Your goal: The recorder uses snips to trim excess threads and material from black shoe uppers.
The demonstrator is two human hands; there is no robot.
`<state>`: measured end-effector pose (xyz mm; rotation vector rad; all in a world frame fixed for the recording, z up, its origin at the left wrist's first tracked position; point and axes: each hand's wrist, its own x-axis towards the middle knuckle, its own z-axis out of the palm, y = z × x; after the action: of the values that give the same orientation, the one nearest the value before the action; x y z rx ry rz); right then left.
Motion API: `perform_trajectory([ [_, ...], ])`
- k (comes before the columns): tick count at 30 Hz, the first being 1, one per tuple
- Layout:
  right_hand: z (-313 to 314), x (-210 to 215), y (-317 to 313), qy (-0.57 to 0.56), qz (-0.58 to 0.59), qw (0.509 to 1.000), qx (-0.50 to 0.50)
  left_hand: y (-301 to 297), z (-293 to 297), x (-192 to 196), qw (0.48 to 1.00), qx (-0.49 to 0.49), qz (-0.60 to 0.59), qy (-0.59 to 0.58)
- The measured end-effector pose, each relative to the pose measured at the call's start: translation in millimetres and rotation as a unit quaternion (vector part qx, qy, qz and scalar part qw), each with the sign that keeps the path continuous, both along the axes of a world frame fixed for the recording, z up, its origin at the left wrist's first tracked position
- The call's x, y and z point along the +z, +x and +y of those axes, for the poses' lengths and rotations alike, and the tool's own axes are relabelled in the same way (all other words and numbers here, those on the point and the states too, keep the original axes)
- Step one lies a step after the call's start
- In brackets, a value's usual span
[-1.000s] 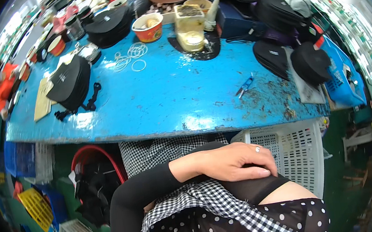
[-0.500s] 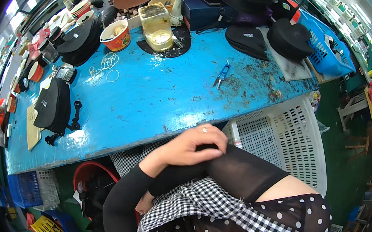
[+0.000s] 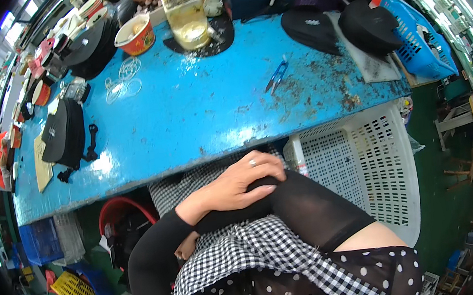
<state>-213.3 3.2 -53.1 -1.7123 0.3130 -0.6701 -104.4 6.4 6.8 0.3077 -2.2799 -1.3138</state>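
My arms lie crossed over my lap, both in black sleeves. My left hand, with a ring on one finger, rests over the bend of my right arm's black sleeve. Its fingers are loosely bent, the thumb stands apart from them, and it holds no object. Tucked by my left forearm, my right hand shows only in part, and its fingers are mostly hidden. Under the arms is a black-and-white checked apron. Blue-handled thread snips lie on the blue table, away from both hands.
Black cases stand at the table's left and right. A red paper bowl, a glue container and pale rings sit farther back. A white basket is right of my lap; a red bucket is left.
The view has shifted slightly, so the table sits a little higher. My left hand has settled a little lower on the right sleeve; my arms stay crossed.
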Motion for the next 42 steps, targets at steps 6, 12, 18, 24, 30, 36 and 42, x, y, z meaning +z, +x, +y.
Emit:
perform_trajectory([
  [6, 71.9, -32.4, 29.5, 0.08, -0.06, 0.995, 0.019, -2.7, 0.1, 12.1, 0.998, 0.002, -0.003, -0.069],
  [12, 75.7, -41.9, 26.3, 0.081, -0.092, 0.992, 0.002, 34.5, -0.1, 8.9, 0.996, 0.02, -0.07, -0.044],
  [18, 40.0, -38.6, 6.0, 0.028, -0.094, 0.995, -0.025, 37.6, -17.2, 29.4, 0.981, 0.004, -0.031, -0.193],
  [24, -40.5, 78.8, -128.7, 0.237, 0.053, 0.953, -0.179, 81.5, -21.5, 8.4, 0.947, 0.308, 0.024, -0.083],
  [30, -102.2, 64.3, -369.1, 0.262, -0.286, 0.604, -0.696, 84.2, -19.6, -28.1, 0.926, 0.375, -0.026, -0.037],
  [36, -152.7, 69.5, -411.7, 0.359, -0.354, 0.554, -0.663, 81.2, -22.0, -27.0, 0.925, 0.375, -0.044, -0.041],
  [42, -162.2, 61.0, -421.2, 0.369, -0.388, 0.511, -0.673, 82.7, -23.8, -25.6, 0.932, 0.351, -0.053, -0.074],
])
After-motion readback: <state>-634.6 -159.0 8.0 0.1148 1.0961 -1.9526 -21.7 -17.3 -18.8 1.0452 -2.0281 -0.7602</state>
